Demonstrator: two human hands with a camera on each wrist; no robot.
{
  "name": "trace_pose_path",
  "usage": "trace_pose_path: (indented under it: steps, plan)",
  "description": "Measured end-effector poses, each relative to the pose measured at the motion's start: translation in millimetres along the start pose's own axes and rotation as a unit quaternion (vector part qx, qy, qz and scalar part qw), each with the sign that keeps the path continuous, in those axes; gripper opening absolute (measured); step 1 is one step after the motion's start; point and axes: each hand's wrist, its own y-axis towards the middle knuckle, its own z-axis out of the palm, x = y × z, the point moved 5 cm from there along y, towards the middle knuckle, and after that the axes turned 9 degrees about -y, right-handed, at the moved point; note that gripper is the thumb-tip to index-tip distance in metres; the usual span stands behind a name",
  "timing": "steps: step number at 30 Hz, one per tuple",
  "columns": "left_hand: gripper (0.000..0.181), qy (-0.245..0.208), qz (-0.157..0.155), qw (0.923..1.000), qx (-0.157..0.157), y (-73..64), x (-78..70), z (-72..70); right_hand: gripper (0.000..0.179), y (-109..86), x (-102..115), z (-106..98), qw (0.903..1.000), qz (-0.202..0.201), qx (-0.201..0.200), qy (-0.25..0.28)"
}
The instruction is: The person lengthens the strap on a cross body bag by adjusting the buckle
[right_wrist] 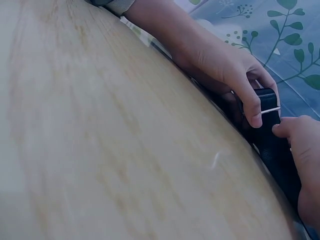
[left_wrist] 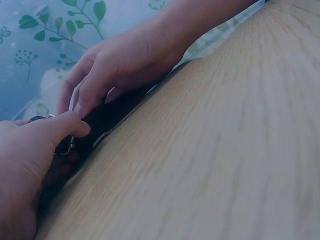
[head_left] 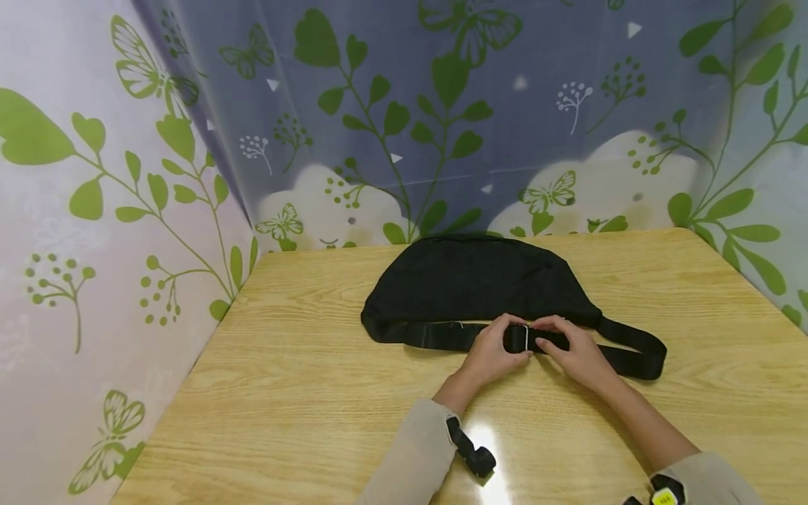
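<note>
A black waist bag (head_left: 473, 277) lies flat on the table, its black webbing strap (head_left: 435, 335) stretched along the near side. On the strap sits a thin silver metal slider (head_left: 527, 338), between the two hands. My left hand (head_left: 491, 356) grips the strap just left of the slider, thumb and fingers at its two edges. Just right of the slider, my right hand (head_left: 583, 359) pinches the strap with thumb and fingers. The right wrist view shows the strap (right_wrist: 272, 145) running past the slider (right_wrist: 270, 110) under the right hand (right_wrist: 306, 150).
The wooden table (head_left: 303, 414) extends around the bag. Behind it hangs a blue curtain (head_left: 353, 140) with leaf and butterfly prints. A strap loop (head_left: 650, 354) bends out at the bag's right. Black wrist straps (head_left: 473, 452) sit on the sleeves.
</note>
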Motion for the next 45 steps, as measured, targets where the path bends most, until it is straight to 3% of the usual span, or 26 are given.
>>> trace_pose_path:
  steps: [11,16,23,32,40,45]
  plan:
    - [0.045,0.007,0.003,1.0000,0.006,0.6,-1.2,1.3,0.019,1.7,4.3,-0.2,0.9997,-0.018,-0.016,-0.001]
    - [0.045,0.011,0.002,0.9999,0.008,1.0,-1.9,1.3,0.019,1.3,1.8,-1.0,0.9994,-0.014,-0.020,-0.025]
    - [0.044,0.003,0.003,1.0000,0.008,1.7,-1.8,2.0,0.018,0.7,0.5,-5.9,0.9962,-0.015,-0.057,-0.064]
    - [0.043,0.001,0.017,0.9998,0.006,1.8,-2.7,2.3,0.019,-1.4,-0.8,-10.8,0.9908,0.016,-0.079,-0.109]
    - [0.043,-0.009,0.008,0.9999,0.003,1.3,-1.6,1.2,0.017,-2.2,-3.2,-14.3,0.9855,0.055,-0.084,-0.137]
    - [0.045,-0.004,0.000,1.0000,0.004,1.5,-0.5,2.0,0.016,-2.2,-5.4,-13.3,0.9842,0.052,-0.081,-0.148]
